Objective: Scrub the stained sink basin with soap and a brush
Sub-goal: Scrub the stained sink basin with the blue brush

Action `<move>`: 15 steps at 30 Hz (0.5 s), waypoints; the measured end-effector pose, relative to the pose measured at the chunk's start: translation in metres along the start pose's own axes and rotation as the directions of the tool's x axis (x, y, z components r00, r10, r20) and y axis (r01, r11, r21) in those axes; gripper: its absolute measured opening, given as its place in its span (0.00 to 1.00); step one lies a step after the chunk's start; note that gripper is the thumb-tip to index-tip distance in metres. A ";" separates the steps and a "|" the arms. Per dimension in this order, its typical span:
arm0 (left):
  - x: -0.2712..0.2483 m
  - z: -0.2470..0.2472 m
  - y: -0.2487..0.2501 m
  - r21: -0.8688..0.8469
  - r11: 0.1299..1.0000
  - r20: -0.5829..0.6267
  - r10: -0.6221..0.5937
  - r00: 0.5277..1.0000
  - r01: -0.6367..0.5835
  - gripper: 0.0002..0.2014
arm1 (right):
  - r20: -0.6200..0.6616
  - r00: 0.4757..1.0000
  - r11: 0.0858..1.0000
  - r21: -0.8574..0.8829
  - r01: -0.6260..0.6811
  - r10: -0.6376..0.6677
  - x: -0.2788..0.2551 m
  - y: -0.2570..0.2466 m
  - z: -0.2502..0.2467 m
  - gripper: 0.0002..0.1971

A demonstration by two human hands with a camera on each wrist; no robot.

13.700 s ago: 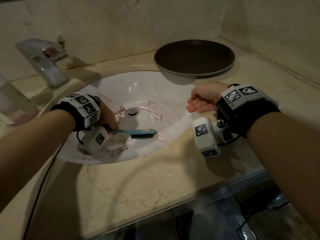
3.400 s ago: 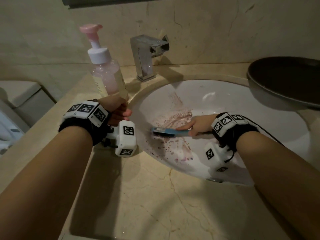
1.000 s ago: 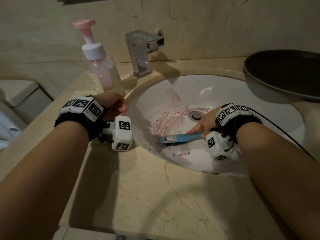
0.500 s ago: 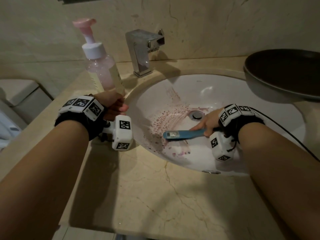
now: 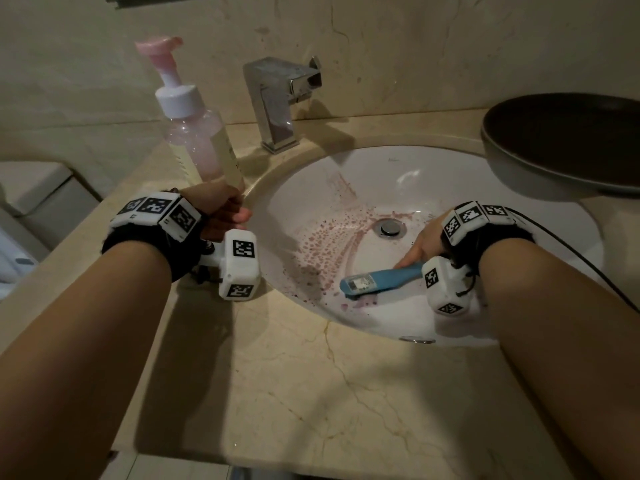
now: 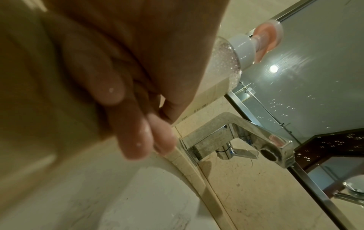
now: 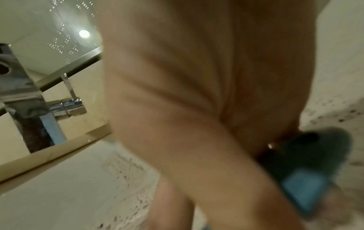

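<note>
The white sink basin [image 5: 450, 174] carries reddish stains [image 5: 329, 237] left of its metal drain [image 5: 390, 227]. My right hand [image 5: 424, 242] grips the handle of a blue brush [image 5: 377, 280], whose bristle head lies face down on the basin's near slope. In the right wrist view the brush [image 7: 303, 189] shows blurred below my palm. My left hand [image 5: 221, 209] holds the lower part of a clear soap pump bottle [image 5: 197, 133] with a pink nozzle, upright at the counter's left by the basin rim. Seen from the left wrist, my fingers [image 6: 138, 140] curl around the soap bottle [image 6: 226, 62].
A chrome faucet [image 5: 280, 95] stands behind the basin. A dark round plate [image 5: 571, 140] overhangs the basin's right rim. Beige marble counter [image 5: 311, 393] stretches toward me. A white toilet tank [image 5: 31, 192] sits at far left.
My right hand has drawn the brush back toward the basin's near side and a little right. The left hand and bottle have stayed put.
</note>
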State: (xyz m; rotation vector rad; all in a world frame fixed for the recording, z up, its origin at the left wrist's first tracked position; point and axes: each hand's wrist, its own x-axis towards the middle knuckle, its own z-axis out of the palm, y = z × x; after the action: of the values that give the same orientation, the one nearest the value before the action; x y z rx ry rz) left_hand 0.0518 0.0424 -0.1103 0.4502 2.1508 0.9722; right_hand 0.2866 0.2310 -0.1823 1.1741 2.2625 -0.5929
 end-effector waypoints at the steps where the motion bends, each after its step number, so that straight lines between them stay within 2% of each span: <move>1: 0.001 -0.001 0.000 -0.008 1.000 0.003 0.001 1.000 -0.001 0.18 | -0.004 0.999 0.996 -0.083 0.034 -0.035 0.001 0.001 -0.002 0.29; 2: 0.002 -0.001 -0.001 -0.006 1.000 0.002 0.001 1.000 -0.001 0.19 | -0.026 0.998 0.986 -0.155 0.057 -0.062 -0.006 0.000 -0.005 0.25; 4: 0.001 -0.001 0.000 0.010 1.000 0.000 -0.002 1.000 0.002 0.20 | -0.068 0.990 0.953 -0.286 0.097 -0.122 -0.009 0.001 -0.011 0.24; 6: 0.001 -0.001 0.000 0.048 0.999 -0.004 -0.011 1.000 0.011 0.20 | -0.011 0.986 0.913 -0.380 0.147 -0.164 -0.014 -0.002 -0.013 0.26; 8: 0.001 -0.001 0.001 0.071 0.997 0.004 -0.016 1.000 0.016 0.20 | 0.098 0.978 0.897 -0.389 0.208 -0.184 -0.015 -0.005 -0.013 0.27; 10: 0.002 -0.001 0.001 0.078 0.997 0.013 -0.016 1.000 0.015 0.19 | 0.158 0.974 0.913 -0.351 0.207 -0.160 -0.019 -0.008 -0.013 0.28; 14: 0.002 -0.002 0.001 0.070 0.998 0.025 -0.007 1.000 0.006 0.18 | 0.048 0.983 0.893 -0.413 0.182 -0.178 -0.025 -0.007 -0.022 0.28; 15: 0.002 -0.002 0.001 0.064 0.998 0.035 -0.006 0.999 0.004 0.18 | 0.072 0.984 0.907 -0.381 0.178 -0.163 -0.024 -0.006 -0.024 0.28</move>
State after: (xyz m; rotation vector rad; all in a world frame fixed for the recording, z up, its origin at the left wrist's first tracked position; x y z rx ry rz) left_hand 0.0487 0.0430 -0.1100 0.4890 2.1558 0.8881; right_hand 0.2878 0.2278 -0.1481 0.7690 2.3247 -0.2088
